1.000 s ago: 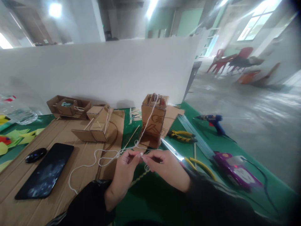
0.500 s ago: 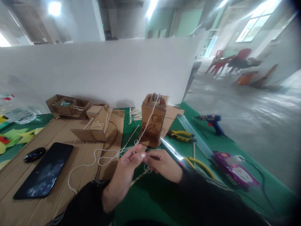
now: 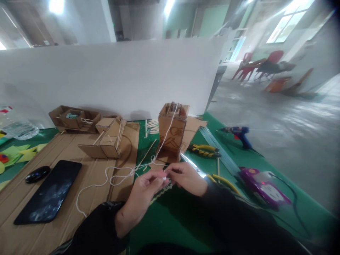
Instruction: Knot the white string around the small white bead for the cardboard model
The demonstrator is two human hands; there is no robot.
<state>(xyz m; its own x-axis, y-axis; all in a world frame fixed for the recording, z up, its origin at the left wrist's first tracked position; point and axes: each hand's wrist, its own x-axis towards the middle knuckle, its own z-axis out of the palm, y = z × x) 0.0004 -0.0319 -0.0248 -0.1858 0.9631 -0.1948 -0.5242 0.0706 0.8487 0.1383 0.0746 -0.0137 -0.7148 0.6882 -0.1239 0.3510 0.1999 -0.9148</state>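
White string, and I've got it in a tight two-handed pinch, left hand and right hand nearly meeting, low over the green tabletop! Loose loops sprawl left across the cardboard sheet, and one strand climbs the front of the cardboard tower, upright just beyond my hands!

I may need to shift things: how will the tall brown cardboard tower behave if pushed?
The tall brown cardboard tower is probably light, given its thin panels. Being taller than wide, it could tip. The thin white string over its top may trail along.
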